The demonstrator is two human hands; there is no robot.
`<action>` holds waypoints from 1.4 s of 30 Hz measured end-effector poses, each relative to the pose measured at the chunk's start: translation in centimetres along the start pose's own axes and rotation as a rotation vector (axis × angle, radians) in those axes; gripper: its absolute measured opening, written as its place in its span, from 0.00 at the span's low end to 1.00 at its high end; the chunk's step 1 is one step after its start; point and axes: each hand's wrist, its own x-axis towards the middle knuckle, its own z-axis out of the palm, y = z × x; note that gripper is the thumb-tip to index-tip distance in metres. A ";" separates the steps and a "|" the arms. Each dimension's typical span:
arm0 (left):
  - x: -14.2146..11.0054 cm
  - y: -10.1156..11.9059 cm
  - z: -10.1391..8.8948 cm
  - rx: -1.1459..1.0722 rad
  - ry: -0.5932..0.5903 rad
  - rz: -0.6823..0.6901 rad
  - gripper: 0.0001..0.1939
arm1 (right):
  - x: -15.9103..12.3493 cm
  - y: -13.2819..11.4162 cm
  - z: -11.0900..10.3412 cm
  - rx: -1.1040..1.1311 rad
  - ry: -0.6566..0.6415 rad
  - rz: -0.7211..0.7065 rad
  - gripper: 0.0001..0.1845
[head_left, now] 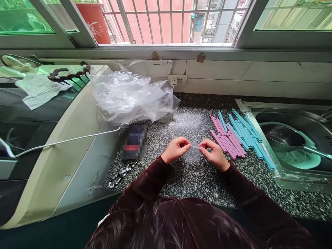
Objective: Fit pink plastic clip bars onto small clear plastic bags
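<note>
A small strip of clear plastic point(194, 146) stretches between my two hands above the speckled counter. My left hand point(177, 149) pinches its left end between thumb and forefinger. At the other end, the fingertips of my right hand point(214, 154) are closed on it too. Whether the strip is a flattened little bag or a single film, I cannot tell. Just beyond my right hand lie several flat pink sticks point(228, 141), with several flat blue sticks point(246, 129) beside them, partly overlapping.
Crumpled clear plastic bags point(135, 93) are heaped at the back left. A blurred phone point(133, 141) with a white cable point(70, 140) lies before them, near small shiny bits point(121, 176). At right is a sink point(261, 116) holding a pan point(282, 136).
</note>
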 end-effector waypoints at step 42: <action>-0.1 -0.4 0.7 0.013 -0.003 0.011 0.08 | -0.2 0.0 1.1 0.013 0.010 0.049 0.11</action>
